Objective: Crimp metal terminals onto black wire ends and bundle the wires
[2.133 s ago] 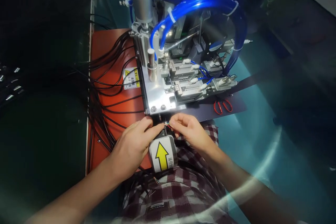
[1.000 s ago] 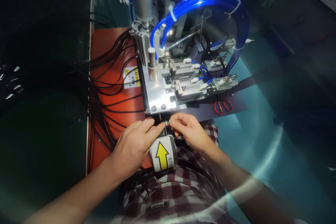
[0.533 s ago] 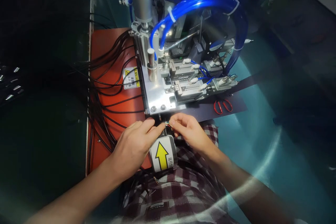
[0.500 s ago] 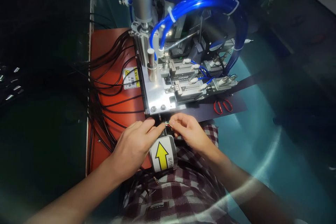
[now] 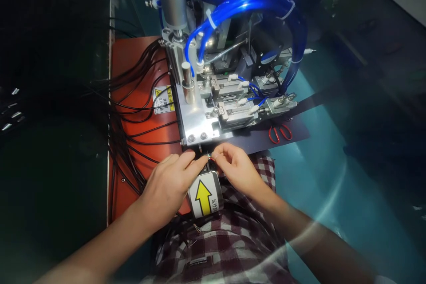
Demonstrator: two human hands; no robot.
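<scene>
Thin coloured wires (image 5: 209, 156) lie between my two hands, just below the front edge of a metal machine plate (image 5: 189, 120). My right hand (image 5: 234, 164) pinches the wires between thumb and forefinger. From the other side my left hand (image 5: 173, 175) reaches in, its fingers bent and its fingertip against the left end of the wires. Whatever sits under that fingertip is too small and hidden to name. Right below the hands is a rounded housing with a white label and a yellow arrow (image 5: 203, 197).
Black cables (image 5: 133, 135) cross the orange-red panel (image 5: 126, 60) on the left. Thick blue air hoses (image 5: 246, 4) arch over the pneumatic cylinders (image 5: 236, 113). Red-handled scissors (image 5: 280, 134) lie at the right. More bare wire ends (image 5: 197, 228) rest near my checked shirt.
The whole view has shifted slightly, so the machine appears a little further left. Both hands keep nearly the same pose at the wires.
</scene>
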